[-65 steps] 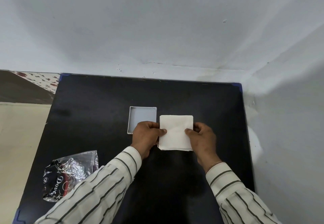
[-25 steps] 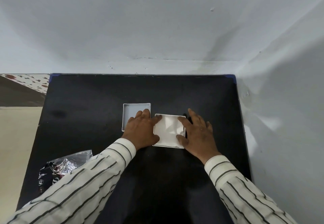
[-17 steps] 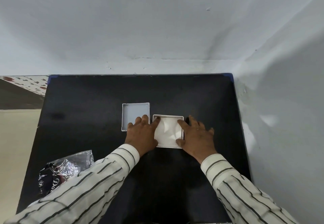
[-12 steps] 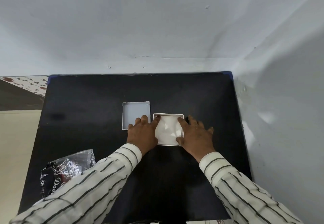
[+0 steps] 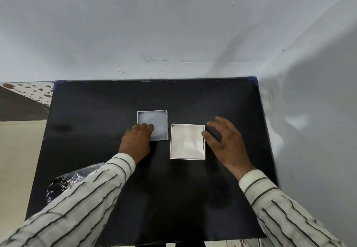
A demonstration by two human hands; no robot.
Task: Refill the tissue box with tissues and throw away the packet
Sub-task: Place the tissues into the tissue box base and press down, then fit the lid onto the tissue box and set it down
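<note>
The white tissue box (image 5: 170, 151) stands open in the middle of the black table (image 5: 193, 198), filled with folded white tissues (image 5: 187, 140). Its grey-white lid (image 5: 154, 120) lies upside down just to its left. My left hand (image 5: 136, 140) rests on the lid's near left corner with the fingers curled over the rim. To the right of the box my right hand (image 5: 225, 140) hovers with fingers spread and the thumb tip by the box's right wall. The crumpled shiny packet (image 5: 64, 182) lies at the table's near left, partly hidden by my left sleeve.
The table sits in a corner, with white walls (image 5: 173, 34) behind it and close along its right side. Left of the table is beige floor (image 5: 17, 159).
The tissue stack went down into the box and both hands pressed it flat. Since then my left hand has shifted left onto the lid and my right hand has lifted off the tissues.
</note>
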